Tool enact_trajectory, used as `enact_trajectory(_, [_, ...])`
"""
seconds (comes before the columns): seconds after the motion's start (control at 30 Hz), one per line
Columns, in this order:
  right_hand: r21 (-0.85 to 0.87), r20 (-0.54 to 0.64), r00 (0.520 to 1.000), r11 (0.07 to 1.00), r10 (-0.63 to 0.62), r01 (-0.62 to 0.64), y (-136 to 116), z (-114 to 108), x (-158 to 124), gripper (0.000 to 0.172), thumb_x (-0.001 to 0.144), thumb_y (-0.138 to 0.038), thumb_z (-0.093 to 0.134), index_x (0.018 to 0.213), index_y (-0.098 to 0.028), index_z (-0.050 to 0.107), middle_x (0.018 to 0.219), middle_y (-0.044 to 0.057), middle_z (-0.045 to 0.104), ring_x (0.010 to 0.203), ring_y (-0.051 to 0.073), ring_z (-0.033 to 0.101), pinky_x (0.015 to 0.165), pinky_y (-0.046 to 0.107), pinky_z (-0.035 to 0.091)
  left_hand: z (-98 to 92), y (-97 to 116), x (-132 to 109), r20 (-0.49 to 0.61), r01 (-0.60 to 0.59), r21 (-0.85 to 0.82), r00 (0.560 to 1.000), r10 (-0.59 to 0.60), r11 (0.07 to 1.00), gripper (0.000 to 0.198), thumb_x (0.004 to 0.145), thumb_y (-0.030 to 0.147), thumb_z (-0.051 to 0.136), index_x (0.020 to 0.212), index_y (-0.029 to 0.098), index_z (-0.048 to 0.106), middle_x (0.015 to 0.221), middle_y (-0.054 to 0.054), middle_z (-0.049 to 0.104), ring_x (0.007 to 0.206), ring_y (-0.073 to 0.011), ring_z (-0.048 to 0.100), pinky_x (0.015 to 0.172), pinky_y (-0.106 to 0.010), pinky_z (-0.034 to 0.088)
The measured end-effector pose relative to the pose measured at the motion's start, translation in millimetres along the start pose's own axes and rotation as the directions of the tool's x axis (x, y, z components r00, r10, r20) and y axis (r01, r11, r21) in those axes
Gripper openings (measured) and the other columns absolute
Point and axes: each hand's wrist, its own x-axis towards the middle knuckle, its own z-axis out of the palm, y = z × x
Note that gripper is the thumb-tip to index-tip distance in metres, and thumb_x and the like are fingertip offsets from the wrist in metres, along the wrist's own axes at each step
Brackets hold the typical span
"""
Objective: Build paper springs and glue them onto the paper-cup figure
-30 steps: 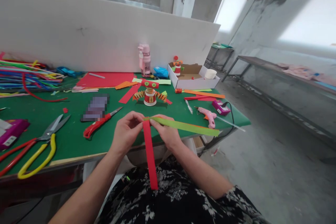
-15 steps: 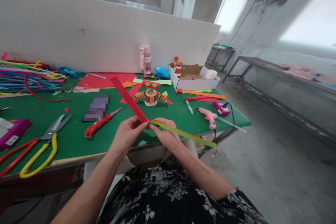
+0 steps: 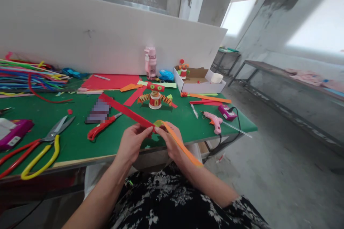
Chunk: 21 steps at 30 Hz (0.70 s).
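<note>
My left hand (image 3: pixel 133 139) pinches a red paper strip (image 3: pixel 126 111) near its lower end; the strip slants up to the left. Close beside it, my right hand (image 3: pixel 170 137) is closed on the same joint, where the red strip meets an orange paper strip (image 3: pixel 182 145) that runs down over the right wrist. A bit of yellow-green (image 3: pixel 159 123) shows curled along the orange strip. Just beyond my hands stands a paper-cup figure (image 3: pixel 155 99) with pleated paper arms, a spring-like neck and a red head with green eyes.
On the green table (image 3: pixel 77 141) lie large scissors (image 3: pixel 53 136), a red-handled cutter (image 3: pixel 100 127), a phone (image 3: pixel 99 111), and a pink glue gun (image 3: pixel 215 121). A pink bottle (image 3: pixel 151 64) and a white box (image 3: pixel 197 86) stand behind. Pipe cleaners (image 3: pixel 29 78) are heaped at the left.
The red strip's free end has swung down to the left. The right-hand strip now shows its orange face instead of green and hangs lower, nearer my forearm. Both hands still pinch the joint.
</note>
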Motion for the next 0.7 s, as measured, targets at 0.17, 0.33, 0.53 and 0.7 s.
enact_trajectory(0.17, [0.099, -0.035, 0.999, 0.995, -0.030, 0.033, 4.3, 4.6, -3.9, 0.020, 0.060, -0.028, 0.080, 0.076, -0.022, 0.069, 0.074, -0.002, 0.068, 0.068, 0.014, 0.059, 0.070, 0.027, 0.050, 5.9, -7.9, -1.6, -0.069, 0.038, -0.145, 0.996, -0.049, 0.989, 0.044, 0.047, 0.046, 0.088, 0.072, 0.014, 0.071, 0.065, -0.003, 0.069, 0.057, -0.0124, 0.057, 0.057, -0.023, 0.045])
enact_trajectory(0.33, [-0.034, -0.050, 0.992, 0.993, -0.116, 0.114, 2.4, 3.1, -3.7, 0.011, 0.065, -0.026, 0.074, 0.075, -0.021, 0.072, 0.074, -0.001, 0.070, 0.073, 0.015, 0.061, 0.074, 0.028, 0.050, 9.5, -10.8, -2.8, -0.107, 0.066, -0.148, 0.991, -0.082, 0.987, 0.049, 0.037, 0.046, 0.091, 0.068, 0.014, 0.069, 0.061, -0.002, 0.069, 0.052, -0.0122, 0.057, 0.051, -0.022, 0.044])
enact_trajectory(0.53, [-0.080, -0.037, 0.983, 0.981, -0.181, 0.177, -5.1, -1.7, -2.4, 0.022, 0.078, -0.034, 0.060, 0.071, -0.020, 0.075, 0.074, 0.003, 0.072, 0.075, 0.017, 0.063, 0.076, 0.030, 0.050, 17.8, -0.4, -10.1, -0.132, 0.064, -0.132, 0.988, -0.081, 0.989, 0.050, 0.042, 0.050, 0.089, 0.071, 0.014, 0.071, 0.063, -0.001, 0.070, 0.051, -0.0113, 0.056, 0.050, -0.022, 0.044])
enact_trajectory(0.7, [-0.086, -0.078, 0.990, 0.990, -0.121, 0.114, -8.0, 0.5, -3.3, 0.018, 0.070, -0.038, 0.072, 0.067, -0.020, 0.072, 0.068, 0.001, 0.070, 0.070, 0.017, 0.062, 0.073, 0.030, 0.051, 19.1, 3.0, -12.7, -0.130, 0.055, -0.085, 0.989, -0.065, 0.995, 0.053, 0.040, 0.052, 0.088, 0.072, 0.014, 0.071, 0.065, -0.003, 0.071, 0.053, -0.0122, 0.056, 0.052, -0.023, 0.045])
